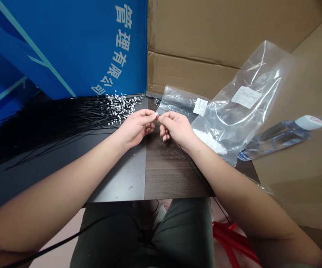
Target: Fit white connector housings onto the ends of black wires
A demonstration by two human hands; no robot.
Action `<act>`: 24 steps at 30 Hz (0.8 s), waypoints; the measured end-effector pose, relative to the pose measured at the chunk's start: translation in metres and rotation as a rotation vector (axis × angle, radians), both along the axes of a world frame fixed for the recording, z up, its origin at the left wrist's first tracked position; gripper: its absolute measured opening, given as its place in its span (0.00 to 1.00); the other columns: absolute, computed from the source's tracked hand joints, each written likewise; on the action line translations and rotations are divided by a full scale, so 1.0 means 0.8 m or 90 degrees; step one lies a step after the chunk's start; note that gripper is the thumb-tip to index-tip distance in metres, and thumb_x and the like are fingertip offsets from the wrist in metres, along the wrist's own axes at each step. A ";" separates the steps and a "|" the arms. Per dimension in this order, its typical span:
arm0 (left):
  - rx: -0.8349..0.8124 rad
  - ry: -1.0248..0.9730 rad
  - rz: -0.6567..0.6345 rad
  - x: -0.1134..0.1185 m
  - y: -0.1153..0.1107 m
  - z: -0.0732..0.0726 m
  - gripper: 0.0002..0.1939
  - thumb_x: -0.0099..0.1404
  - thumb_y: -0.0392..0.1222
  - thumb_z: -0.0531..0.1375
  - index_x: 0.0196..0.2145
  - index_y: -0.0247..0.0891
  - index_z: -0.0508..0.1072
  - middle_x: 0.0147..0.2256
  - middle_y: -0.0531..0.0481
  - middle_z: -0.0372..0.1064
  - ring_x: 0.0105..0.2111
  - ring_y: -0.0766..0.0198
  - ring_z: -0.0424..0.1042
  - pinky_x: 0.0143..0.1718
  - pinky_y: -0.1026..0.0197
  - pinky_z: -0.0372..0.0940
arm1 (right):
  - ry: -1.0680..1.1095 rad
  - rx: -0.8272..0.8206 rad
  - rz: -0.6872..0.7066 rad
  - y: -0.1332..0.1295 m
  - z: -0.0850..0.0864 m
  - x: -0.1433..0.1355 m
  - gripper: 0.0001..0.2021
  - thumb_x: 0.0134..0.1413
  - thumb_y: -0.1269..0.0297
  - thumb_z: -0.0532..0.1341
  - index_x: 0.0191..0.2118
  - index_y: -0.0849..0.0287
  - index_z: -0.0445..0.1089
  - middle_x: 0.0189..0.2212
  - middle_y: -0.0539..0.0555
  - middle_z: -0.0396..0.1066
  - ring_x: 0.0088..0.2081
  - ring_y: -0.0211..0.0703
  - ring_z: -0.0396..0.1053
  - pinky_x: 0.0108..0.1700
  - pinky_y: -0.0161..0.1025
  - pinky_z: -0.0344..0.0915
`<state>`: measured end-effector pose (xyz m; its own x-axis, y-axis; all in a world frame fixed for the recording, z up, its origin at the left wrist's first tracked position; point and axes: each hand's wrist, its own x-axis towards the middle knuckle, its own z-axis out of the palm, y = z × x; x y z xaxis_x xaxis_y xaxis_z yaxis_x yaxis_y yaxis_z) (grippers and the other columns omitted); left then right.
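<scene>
My left hand (138,127) is closed in a pinch on a small white plastic connector (157,114), which shows between the fingertips. Right against it, the thumb and forefinger of my right hand (177,128) are pinched together. A thin black wire (196,169) trails from below my right hand toward the table's front edge; its end at the fingertips is hidden. Left of my hands lies a thick bundle of black wires (52,115) with white connectors (122,106) on their near ends. To the right, a clear plastic bag (233,119) holds loose small white pieces (209,140).
Another labelled plastic bag (180,100) lies behind my hands. A water bottle (280,137) rests on its side at the right. Cardboard (194,29) and a blue panel (80,41) wall in the dark table (166,178). Something red (233,238) stands below, at right.
</scene>
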<state>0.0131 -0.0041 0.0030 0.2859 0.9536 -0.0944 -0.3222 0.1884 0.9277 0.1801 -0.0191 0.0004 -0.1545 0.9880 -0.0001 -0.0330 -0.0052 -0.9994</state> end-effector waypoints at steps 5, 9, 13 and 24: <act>0.001 -0.001 -0.001 0.000 0.000 0.000 0.14 0.54 0.40 0.76 0.32 0.37 0.75 0.28 0.55 0.69 0.27 0.71 0.67 0.31 0.64 0.64 | -0.001 0.005 0.001 0.000 -0.001 0.001 0.07 0.63 0.65 0.63 0.32 0.57 0.68 0.16 0.45 0.71 0.15 0.32 0.64 0.18 0.29 0.59; 0.001 -0.001 0.001 -0.001 0.002 -0.002 0.14 0.54 0.40 0.76 0.32 0.37 0.75 0.28 0.55 0.69 0.27 0.71 0.68 0.32 0.64 0.65 | -0.005 0.005 -0.002 0.000 0.000 0.000 0.07 0.63 0.64 0.64 0.33 0.56 0.68 0.16 0.45 0.71 0.15 0.32 0.64 0.18 0.29 0.59; 0.002 -0.003 0.004 -0.001 0.002 -0.003 0.14 0.54 0.40 0.76 0.32 0.36 0.75 0.28 0.55 0.69 0.27 0.71 0.67 0.32 0.65 0.65 | -0.009 0.009 -0.002 -0.001 0.001 0.000 0.08 0.63 0.64 0.64 0.32 0.57 0.68 0.16 0.45 0.71 0.15 0.32 0.64 0.18 0.29 0.59; 0.013 0.005 0.001 -0.001 0.001 -0.002 0.14 0.54 0.40 0.76 0.31 0.36 0.75 0.28 0.55 0.68 0.27 0.70 0.67 0.31 0.65 0.64 | -0.013 0.015 -0.003 0.000 -0.001 0.001 0.09 0.63 0.62 0.65 0.33 0.56 0.68 0.17 0.46 0.72 0.15 0.32 0.65 0.18 0.29 0.59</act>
<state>0.0124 -0.0029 0.0018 0.2833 0.9559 -0.0776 -0.3157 0.1693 0.9336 0.1811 -0.0190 -0.0005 -0.1505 0.9884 0.0196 -0.0122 0.0180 -0.9998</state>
